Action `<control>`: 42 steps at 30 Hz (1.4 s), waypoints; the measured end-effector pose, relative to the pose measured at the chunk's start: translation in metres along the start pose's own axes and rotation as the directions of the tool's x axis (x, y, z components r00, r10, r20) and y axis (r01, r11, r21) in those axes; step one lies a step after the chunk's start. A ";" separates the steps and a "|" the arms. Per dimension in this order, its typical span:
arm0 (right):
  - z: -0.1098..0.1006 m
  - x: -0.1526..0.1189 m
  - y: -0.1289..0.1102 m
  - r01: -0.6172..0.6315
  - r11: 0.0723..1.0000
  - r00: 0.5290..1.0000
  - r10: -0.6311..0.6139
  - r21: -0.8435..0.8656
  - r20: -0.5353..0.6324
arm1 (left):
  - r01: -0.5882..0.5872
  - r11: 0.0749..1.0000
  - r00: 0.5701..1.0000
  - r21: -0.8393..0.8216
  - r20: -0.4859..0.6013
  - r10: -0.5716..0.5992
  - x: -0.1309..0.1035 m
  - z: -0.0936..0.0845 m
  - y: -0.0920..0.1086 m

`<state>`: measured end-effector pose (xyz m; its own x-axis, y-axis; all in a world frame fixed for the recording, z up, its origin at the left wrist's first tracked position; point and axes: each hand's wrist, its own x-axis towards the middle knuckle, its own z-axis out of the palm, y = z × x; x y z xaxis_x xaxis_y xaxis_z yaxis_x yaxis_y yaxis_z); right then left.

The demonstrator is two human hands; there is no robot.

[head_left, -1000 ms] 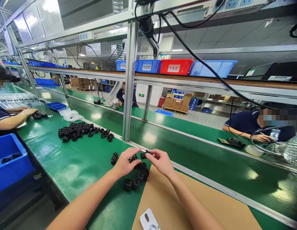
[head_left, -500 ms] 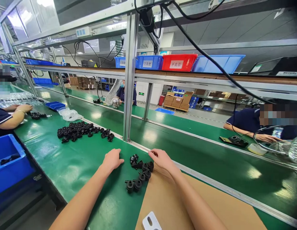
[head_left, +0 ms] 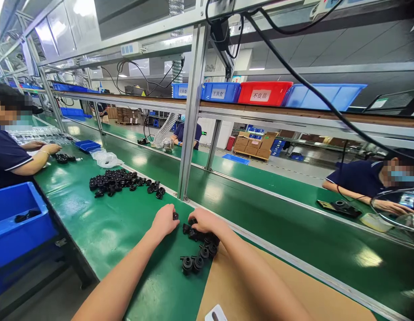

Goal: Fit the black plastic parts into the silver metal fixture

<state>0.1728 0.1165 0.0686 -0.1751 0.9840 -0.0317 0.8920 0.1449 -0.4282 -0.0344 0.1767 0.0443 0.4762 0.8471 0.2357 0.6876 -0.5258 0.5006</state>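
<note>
While your left hand (head_left: 165, 221) rests knuckles-up on the green conveyor mat (head_left: 103, 223), its fingertips pinch a small black round rubber part (head_left: 175, 216) at the far side of the hand; the fingers are curled close around it, though how firmly they grip cannot be told. Your right hand (head_left: 204, 221) lies just beside it, fingers bent down onto the near cluster of black rubber grommet-like parts (head_left: 200, 249); whether it has hold of one of them is hidden under the palm. That cluster runs from under your right hand toward you, ending in two parts at the edge of the brown cardboard sheet (head_left: 260, 285), which lies under your right forearm. A white plastic piece (head_left: 216, 313) pokes up at the bottom edge of the sheet.

Farther off to your left, a larger heap of the same black parts (head_left: 118, 180) sits on the mat, well apart from your hands. A blue plastic bin (head_left: 16, 223) stands at the left edge. Beyond it a co-worker's hand (head_left: 51, 148) rests near another small pile. An aluminium upright post (head_left: 190, 116) rises just behind your hands.
</note>
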 end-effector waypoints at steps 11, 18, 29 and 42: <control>-0.026 -0.078 0.020 0.056 0.884 0.975 0.052 0.463 -0.216 | -0.330 0.788 0.944 -0.520 -0.191 0.269 -0.019 0.013 0.041; -0.033 -0.111 -0.008 0.276 0.932 0.934 -0.202 0.234 -0.296 | -0.433 0.730 0.901 -0.529 -0.243 0.359 -0.033 0.021 0.056; -0.020 -0.101 -0.014 0.329 0.871 0.872 -0.132 0.366 -0.470 | -0.435 0.721 0.899 -0.539 -0.313 0.308 -0.035 0.023 0.057; -0.018 -0.100 -0.017 0.382 0.891 0.816 -0.201 0.245 -0.542 | -0.380 0.744 0.921 -0.550 -0.303 0.247 -0.039 0.019 0.059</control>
<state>0.1823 0.0173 0.0955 -0.0958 0.8297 0.5500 0.6260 0.4798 -0.6148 -0.0021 0.1117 0.0489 0.4423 0.6733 0.5925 0.0293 -0.6711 0.7407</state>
